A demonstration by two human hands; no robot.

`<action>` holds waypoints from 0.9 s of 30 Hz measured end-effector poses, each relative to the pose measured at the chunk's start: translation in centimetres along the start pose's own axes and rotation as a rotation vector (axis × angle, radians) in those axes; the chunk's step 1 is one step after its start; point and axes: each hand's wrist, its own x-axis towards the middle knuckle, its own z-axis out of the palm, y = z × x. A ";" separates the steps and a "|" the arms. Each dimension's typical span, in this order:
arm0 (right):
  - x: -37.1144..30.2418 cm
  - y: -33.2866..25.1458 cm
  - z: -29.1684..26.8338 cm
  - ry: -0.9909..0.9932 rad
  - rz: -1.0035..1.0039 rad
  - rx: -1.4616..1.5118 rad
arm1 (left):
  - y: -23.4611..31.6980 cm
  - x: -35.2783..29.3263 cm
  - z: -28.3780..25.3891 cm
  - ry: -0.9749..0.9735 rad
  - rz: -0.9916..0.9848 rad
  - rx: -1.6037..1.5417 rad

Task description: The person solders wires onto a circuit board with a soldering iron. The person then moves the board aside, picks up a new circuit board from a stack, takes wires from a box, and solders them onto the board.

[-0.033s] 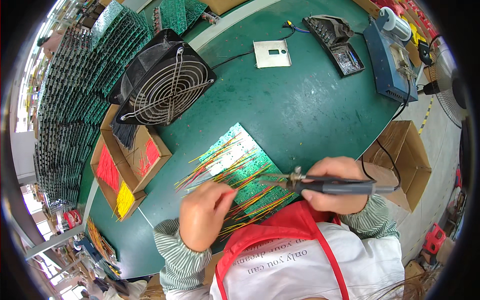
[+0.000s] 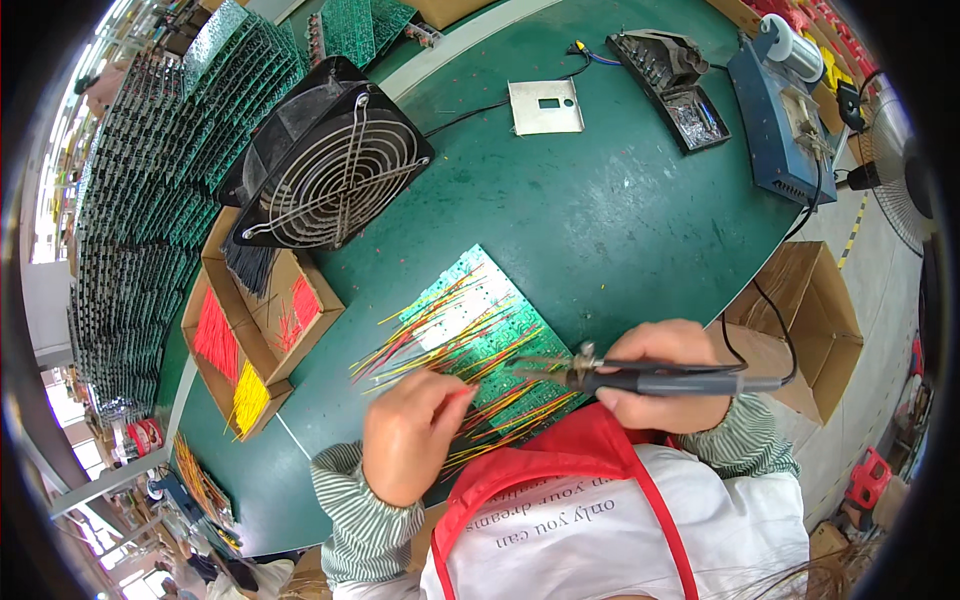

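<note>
A green circuit board [image 2: 462, 275] lies on the bench in front of me, with many thin red, yellow and dark wires [image 2: 470, 343] sticking out across it. My right hand [image 2: 665, 375] grips a grey soldering iron [image 2: 655, 383], which has a metal guide clamped near its front. The iron's tip points left, over the board's right part among the wires. My left hand [image 2: 412, 432] is closed in a pinch at the board's near left edge. Whatever is between its thumb and finger is too small to make out; a bit of red shows there.
A black fan [image 2: 340, 165] stands behind a cardboard box [image 2: 265, 355] of sorted wires. Stacked circuit boards [image 2: 140, 230] rise at left. Farther back lie a white plate [image 2: 546, 107] and a black tray [image 2: 690, 115]. At right are a blue soldering station [image 2: 775, 125] and an open carton [image 2: 800, 320].
The soldering iron and my right hand have shifted slightly left and tilted a little. My left hand has moved slightly right and down, still pinched. The board stays in place.
</note>
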 end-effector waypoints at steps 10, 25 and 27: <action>0.3 0.0 2.4 -0.119 0.014 0.013 | -1.8 -1.8 0.9 -0.106 -0.120 -0.068; 0.5 0.0 2.3 -0.120 -0.005 0.008 | -1.7 -1.6 0.8 -0.111 -0.132 -0.075; 0.5 0.0 2.1 -0.111 -0.018 -0.006 | -1.7 -1.6 0.8 -0.106 -0.126 -0.067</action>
